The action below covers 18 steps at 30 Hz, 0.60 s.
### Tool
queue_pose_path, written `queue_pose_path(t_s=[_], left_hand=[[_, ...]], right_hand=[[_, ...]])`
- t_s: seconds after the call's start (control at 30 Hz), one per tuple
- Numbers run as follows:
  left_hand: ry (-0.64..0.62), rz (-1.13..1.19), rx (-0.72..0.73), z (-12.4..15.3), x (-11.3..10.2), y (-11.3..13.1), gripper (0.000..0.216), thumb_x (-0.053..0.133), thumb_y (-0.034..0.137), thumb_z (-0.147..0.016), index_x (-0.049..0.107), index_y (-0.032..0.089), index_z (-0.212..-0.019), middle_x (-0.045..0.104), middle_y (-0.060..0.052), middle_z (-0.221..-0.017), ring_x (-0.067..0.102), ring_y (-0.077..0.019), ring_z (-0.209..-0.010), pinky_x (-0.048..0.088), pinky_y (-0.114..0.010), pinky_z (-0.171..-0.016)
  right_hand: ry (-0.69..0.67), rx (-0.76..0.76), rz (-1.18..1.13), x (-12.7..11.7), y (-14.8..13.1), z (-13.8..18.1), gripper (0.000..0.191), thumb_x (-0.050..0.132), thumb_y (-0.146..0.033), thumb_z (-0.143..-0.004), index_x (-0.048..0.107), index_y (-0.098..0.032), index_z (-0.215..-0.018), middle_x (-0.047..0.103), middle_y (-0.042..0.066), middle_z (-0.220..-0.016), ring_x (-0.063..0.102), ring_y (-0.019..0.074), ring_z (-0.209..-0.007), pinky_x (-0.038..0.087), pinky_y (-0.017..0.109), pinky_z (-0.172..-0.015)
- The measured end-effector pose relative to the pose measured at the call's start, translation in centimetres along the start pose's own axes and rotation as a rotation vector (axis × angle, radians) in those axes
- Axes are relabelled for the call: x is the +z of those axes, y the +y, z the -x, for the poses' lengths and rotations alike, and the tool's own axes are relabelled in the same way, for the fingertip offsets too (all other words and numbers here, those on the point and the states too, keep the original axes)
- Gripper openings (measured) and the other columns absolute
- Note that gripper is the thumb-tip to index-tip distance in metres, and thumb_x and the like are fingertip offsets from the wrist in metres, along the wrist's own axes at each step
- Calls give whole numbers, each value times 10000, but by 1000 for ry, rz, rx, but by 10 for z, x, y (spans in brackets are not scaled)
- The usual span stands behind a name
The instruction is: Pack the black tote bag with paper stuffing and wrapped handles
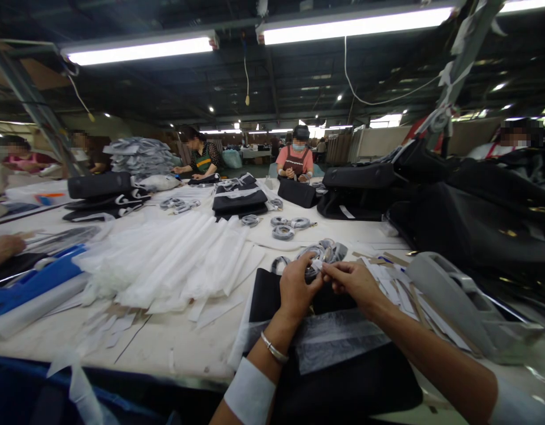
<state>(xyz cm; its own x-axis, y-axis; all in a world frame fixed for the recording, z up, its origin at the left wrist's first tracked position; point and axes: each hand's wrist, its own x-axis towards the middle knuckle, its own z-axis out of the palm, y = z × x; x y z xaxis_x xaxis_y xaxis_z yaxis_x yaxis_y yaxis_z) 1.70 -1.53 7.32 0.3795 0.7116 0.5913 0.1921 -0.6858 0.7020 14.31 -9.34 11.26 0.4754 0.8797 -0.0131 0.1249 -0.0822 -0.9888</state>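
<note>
My left hand (298, 284) is closed around a coiled grey cord (314, 255) that has some metal at its ends. With thumb and forefinger together, my right hand (354, 284) pinches a small white strip (317, 265) against the coil. Beneath both hands lies a black bag (352, 378), flat at the table's front edge. A clear plastic film (338, 339) lies across it. Just beyond my hands sit more coiled cords (284, 232), some bound with white bands.
A stack of white plastic sleeves (166, 260) covers the table's left middle. A grey tape dispenser (462, 295) stands at right beside paper strips (400, 289). Black bags (458, 206) pile up behind it. Across the table a person (298, 156) works; another person's hand (6, 248) shows at far left.
</note>
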Motion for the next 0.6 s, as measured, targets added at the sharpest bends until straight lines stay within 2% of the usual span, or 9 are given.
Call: queue_pose_path(t_s=[0.17, 0.43, 0.6], left_hand=[[-25, -24, 41, 0, 0, -1, 265, 694, 268, -809, 675, 266, -1073, 720, -36, -1061, 644, -238, -994, 486, -375, -914], [-10, -33, 17, -1, 0, -3, 254, 711, 258, -793, 683, 263, -1046, 725, -34, -1038, 652, -240, -988, 489, -369, -899], [-5, 4, -20, 1, 0, -1, 257, 715, 254, -780, 692, 270, -1036, 734, -23, -1029, 662, -230, -973, 496, -360, -896]], right_hand=[[-4, 10, -11, -2, 2, 1, 334, 741, -498, -725, 714, -165, -729, 653, 21, -675, 502, 80, -487, 435, 187, -438], [-84, 129, -54, -13, 1, 8, 341, 790, -386, -725, 725, -180, -989, 738, 73, -883, 585, 100, -567, 566, 231, -551], [-116, 218, -69, -16, 3, 8, 280, 796, -397, -727, 717, -165, -863, 741, 79, -894, 552, 80, -533, 551, 215, -525]])
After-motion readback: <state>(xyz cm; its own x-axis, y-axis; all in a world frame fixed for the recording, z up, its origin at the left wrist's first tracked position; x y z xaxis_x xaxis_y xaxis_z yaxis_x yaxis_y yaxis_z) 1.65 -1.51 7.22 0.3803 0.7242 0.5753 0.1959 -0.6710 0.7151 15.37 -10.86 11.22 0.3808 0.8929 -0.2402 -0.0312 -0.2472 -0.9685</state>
